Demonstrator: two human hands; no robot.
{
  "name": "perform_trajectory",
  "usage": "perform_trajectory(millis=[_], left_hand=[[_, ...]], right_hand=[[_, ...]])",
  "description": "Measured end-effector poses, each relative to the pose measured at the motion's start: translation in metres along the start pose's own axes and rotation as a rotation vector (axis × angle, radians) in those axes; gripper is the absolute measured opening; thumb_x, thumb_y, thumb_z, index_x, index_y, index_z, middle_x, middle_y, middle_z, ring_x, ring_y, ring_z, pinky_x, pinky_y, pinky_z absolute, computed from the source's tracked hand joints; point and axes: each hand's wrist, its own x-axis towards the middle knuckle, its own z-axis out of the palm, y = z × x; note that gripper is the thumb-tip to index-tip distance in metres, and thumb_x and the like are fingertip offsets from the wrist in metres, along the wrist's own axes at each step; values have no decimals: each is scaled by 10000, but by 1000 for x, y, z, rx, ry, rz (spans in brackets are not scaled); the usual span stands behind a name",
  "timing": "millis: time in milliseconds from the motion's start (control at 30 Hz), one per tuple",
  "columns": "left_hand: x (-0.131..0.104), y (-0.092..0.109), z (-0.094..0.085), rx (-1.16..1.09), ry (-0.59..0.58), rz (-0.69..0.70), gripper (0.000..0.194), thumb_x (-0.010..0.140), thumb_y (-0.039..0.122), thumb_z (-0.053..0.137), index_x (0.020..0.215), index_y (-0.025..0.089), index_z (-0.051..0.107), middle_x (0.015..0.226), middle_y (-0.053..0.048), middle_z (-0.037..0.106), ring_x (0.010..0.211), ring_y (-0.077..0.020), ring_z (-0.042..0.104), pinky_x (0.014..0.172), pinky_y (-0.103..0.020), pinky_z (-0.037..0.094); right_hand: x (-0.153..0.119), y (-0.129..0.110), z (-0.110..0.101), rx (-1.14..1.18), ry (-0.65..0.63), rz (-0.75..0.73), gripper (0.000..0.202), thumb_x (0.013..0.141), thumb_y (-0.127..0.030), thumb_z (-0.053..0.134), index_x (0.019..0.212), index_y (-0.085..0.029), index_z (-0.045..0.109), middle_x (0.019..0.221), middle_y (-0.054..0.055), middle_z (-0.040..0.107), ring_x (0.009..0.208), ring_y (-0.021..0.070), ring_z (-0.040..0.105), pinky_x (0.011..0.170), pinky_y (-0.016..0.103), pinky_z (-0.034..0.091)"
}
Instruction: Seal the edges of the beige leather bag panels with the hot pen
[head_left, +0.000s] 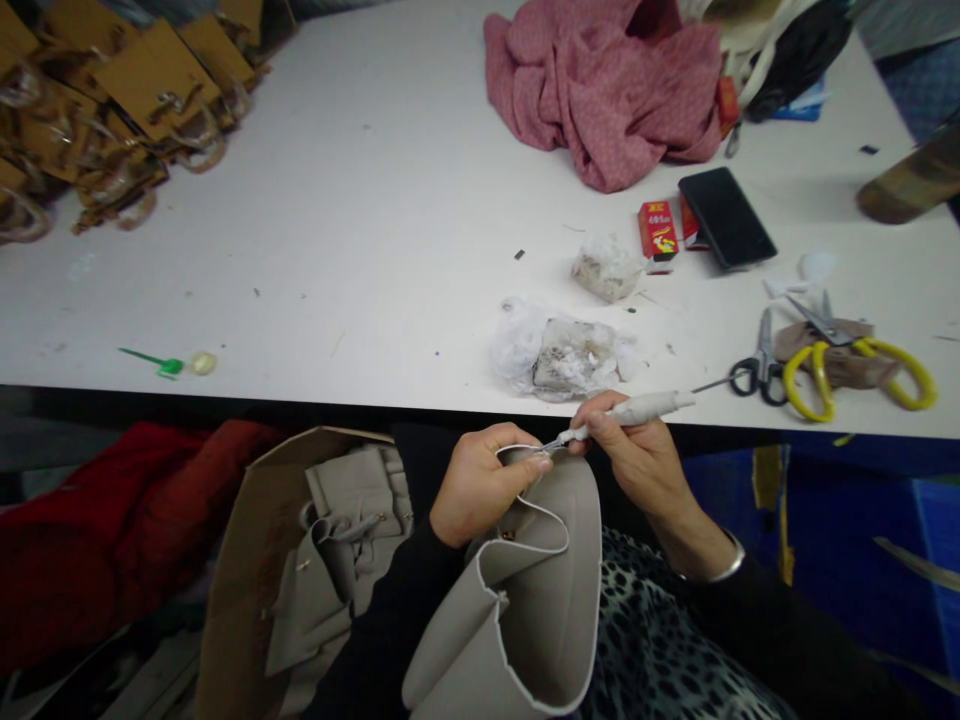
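Observation:
A light grey bag (555, 600) rests in my lap, its mouth open toward me. My left hand (487, 480) pinches the upper edge of the bag between thumb and fingers. With my right hand (630, 450) I grip a white-handled pointed tool (652, 406); its thin metal tip meets the bag's edge right beside my left thumb. A second thin metal shaft sticks out of the handle's far end. What exactly the tip does at the edge is too small to make out.
On the white table (337, 250) lie plastic-wrapped lumps (574, 355), yellow-handled scissors (817, 375), small black scissors (761, 370), a phone (727, 218), a red box (658, 235) and pink cloth (600, 90). Brown bags (157, 80) are heaped far left. A carton (247, 560) holds grey bags.

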Motion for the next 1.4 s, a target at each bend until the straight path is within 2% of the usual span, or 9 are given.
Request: perform_trajectory(millis=[167,367,467,533,667,800,900,1167,1400], left_hand=[[-2,-3,1,-15,1,13,86,768,255,758,772,169,765,770,-28,736,739,-179,634,713,-287,457],[-2,-11,9,-76,-31,39,100,789,257,723,744,176,760,777,-45,731,744,-192,639,726,-301,466],[0,-12,10,-105,-43,41,102,779,248,722,719,171,755,749,-44,714,730,-188,628,720,-301,459],[1,-12,7,-124,-29,32,123,776,260,729,701,165,751,731,-44,702,720,-185,616,706,-298,450],[3,-20,-5,-207,56,-52,155,741,298,781,696,154,746,682,-33,683,667,-165,578,650,-283,424],[3,-38,-21,-537,302,-147,245,653,333,862,742,161,711,641,9,642,603,-129,536,617,-262,413],[2,-47,-29,-715,435,-180,343,583,348,911,744,160,674,631,25,624,589,-117,531,615,-252,421],[-6,-52,-18,-630,337,-207,324,652,371,886,774,160,673,651,14,619,593,-124,535,590,-253,417],[-5,-56,-19,-528,164,-192,311,703,408,874,798,151,727,693,-13,654,623,-134,557,599,-254,429]], right_hand=[[0,2,-3,-123,-33,-37,258,1035,-404,595,893,-205,678,711,-11,657,669,139,641,656,258,514],[12,-17,-4,-416,-187,-175,332,1053,-383,525,800,-199,636,687,-11,600,641,140,576,646,281,474],[12,-13,-2,-388,-252,-168,338,1048,-389,537,789,-197,639,690,-8,601,658,144,585,653,281,484],[8,-3,-1,-270,-191,-146,316,1048,-390,548,823,-197,657,712,0,627,676,151,614,658,283,505],[2,15,-5,-75,120,-149,257,1048,-390,570,900,-208,676,704,-5,664,655,154,652,653,285,533],[11,7,-14,-273,329,-239,224,1030,-397,610,927,-211,679,735,-3,672,686,160,671,689,296,544],[21,-2,-19,-436,379,-313,196,1020,-388,626,936,-217,675,784,3,670,715,171,677,705,312,543],[33,-4,-18,-682,266,-382,200,1026,-402,609,975,-219,671,883,44,712,828,214,684,763,360,526],[43,-14,-17,-1037,176,-526,261,1036,-409,585,903,-200,668,834,61,702,773,223,662,719,362,478]])
